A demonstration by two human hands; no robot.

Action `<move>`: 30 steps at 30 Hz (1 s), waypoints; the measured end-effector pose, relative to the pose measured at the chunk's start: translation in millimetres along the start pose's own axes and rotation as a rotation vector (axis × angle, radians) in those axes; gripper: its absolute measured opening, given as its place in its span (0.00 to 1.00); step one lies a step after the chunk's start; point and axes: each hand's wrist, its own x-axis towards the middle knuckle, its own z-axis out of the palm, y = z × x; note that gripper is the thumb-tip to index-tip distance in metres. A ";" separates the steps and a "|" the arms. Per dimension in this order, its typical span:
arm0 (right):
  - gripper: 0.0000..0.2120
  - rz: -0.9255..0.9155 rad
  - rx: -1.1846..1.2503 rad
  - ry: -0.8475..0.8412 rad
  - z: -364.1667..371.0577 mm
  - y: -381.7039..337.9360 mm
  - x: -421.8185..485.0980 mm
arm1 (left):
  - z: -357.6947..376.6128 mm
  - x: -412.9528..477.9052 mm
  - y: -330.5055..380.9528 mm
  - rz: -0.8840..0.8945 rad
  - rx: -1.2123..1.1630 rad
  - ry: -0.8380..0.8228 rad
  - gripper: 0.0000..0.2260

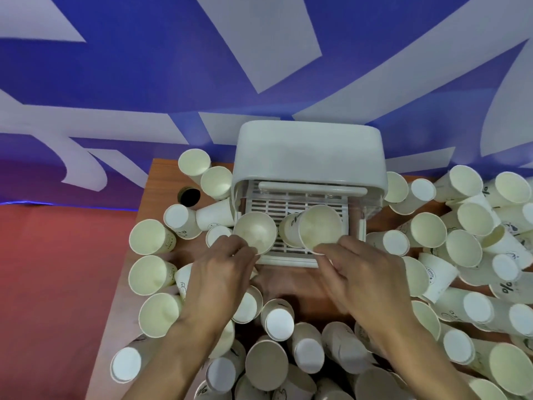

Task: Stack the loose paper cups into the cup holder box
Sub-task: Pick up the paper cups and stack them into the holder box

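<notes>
A white plastic cup holder box (310, 157) stands at the table's far middle, its lid raised and its slatted tray (288, 204) pulled out toward me. My left hand (219, 272) pinches the rim of a cream paper cup (255, 230) at the tray's left front corner. My right hand (366, 275) pinches the rim of another paper cup (318, 225), which lies tilted over the tray with its mouth toward me. Several loose paper cups (151, 274) lie all around the box.
The wooden table (288, 284) carries cups on their sides and upright to the left, right (464, 248) and front (266, 360). A round cable hole (189, 196) sits at the far left. A blue and white wall rises just behind the box. The table's left edge drops to red floor.
</notes>
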 end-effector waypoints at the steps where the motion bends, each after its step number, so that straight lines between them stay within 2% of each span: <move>1: 0.03 -0.021 -0.003 -0.004 9.2 1.4 2.7 | 2.4 0.0 0.2 0.002 0.003 -0.011 0.06; 4: 0.04 -0.068 -0.012 -0.045 27.1 7.3 5.0 | 10.0 1.1 -0.2 0.002 0.014 -0.053 0.06; 7: 0.02 -0.078 -0.053 -0.164 39.8 12.3 6.8 | 23.3 2.0 -5.7 0.000 0.044 -0.136 0.06; 10: 0.03 -0.064 -0.097 -0.270 52.8 13.5 11.4 | 33.6 3.7 -12.4 0.000 0.112 -0.253 0.10; 14: 0.09 -0.096 -0.070 -0.284 72.7 15.7 14.3 | 35.3 12.6 -15.0 0.064 0.216 -0.306 0.15; 17: 0.06 -0.085 -0.069 -0.307 84.3 16.2 13.6 | 40.4 18.1 -18.4 0.075 0.233 -0.311 0.15; 19: 0.03 -0.092 -0.084 -0.316 87.6 13.7 14.4 | 43.7 21.2 -21.1 0.094 0.244 -0.298 0.15; 24: 0.04 -0.081 -0.110 -0.298 91.1 14.2 17.8 | 45.0 27.4 -23.3 0.119 0.233 -0.239 0.11; 28: 0.07 -0.041 -0.105 -0.278 88.2 11.1 14.9 | 45.3 14.6 -20.0 0.145 0.267 -0.301 0.14; 30: 0.10 0.001 -0.054 -0.246 81.5 9.3 10.8 | 41.8 11.6 -15.2 0.165 0.296 -0.300 0.12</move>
